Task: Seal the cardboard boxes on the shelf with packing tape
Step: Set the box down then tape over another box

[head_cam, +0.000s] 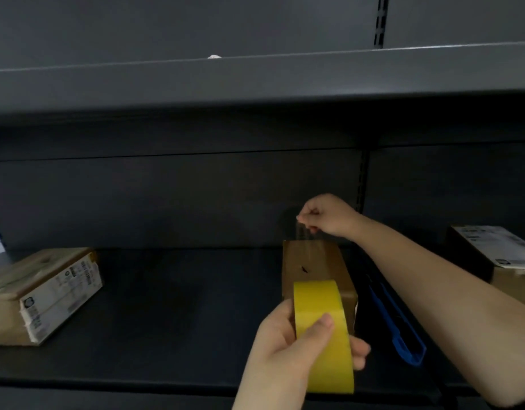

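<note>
Tape roll (322, 335) sits yellow and upright in your left hand (288, 347), fingers clamped around it, at the near end of the small cardboard box (316, 270) on the dark shelf (181, 306); your right hand (325, 214) hovers over the box's far end, fingers pinched together on the clear tape strip (304, 235) drawn across the box top; a blue cutter (397, 324) lies just right of that box; a labelled box (39, 294) rests well to its left; another box (498, 255) stands far right of it.
</note>
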Action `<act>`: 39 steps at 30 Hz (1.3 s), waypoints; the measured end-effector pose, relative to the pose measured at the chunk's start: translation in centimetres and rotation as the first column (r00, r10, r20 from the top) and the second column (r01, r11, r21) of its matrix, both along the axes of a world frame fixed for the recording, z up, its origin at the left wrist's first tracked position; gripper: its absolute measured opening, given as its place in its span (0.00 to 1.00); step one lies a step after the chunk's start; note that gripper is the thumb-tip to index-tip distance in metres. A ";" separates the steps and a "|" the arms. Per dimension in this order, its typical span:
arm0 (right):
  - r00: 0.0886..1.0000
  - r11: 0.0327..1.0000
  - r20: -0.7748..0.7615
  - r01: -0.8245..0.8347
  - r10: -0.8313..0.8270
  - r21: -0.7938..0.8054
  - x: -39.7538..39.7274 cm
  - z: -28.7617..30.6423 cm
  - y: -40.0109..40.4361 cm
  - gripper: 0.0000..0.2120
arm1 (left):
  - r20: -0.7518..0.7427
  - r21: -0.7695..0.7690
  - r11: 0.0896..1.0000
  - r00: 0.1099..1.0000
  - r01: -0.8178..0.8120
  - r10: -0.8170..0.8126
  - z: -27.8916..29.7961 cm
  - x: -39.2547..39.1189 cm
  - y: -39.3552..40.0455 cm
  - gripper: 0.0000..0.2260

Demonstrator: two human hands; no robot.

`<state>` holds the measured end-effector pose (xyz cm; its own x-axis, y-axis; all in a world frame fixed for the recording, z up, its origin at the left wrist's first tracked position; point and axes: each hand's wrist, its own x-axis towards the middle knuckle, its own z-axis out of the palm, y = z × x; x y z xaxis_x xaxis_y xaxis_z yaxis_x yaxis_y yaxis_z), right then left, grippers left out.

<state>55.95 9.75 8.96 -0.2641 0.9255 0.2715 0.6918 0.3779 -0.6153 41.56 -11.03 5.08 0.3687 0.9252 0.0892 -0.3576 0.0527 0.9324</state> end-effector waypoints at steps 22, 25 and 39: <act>0.990 0.920 0.022 0.139 -0.141 -0.366 0.4 -3.0 2.1 0.07 | -0.036 -0.031 0.999 0.999 0.010 -0.011 -1.5 -0.5 0.9 0.18; 0.983 0.944 -0.002 0.176 -0.183 -0.279 0.4 -2.7 1.7 0.24 | -0.033 -0.025 1.000 0.999 -0.015 0.014 -1.4 -0.6 0.7 0.17; 0.781 0.874 0.417 -0.482 0.464 -0.071 2.9 -3.3 -5.8 0.20 | -0.057 -0.008 0.994 0.993 -0.107 0.106 -1.8 -0.7 0.9 0.15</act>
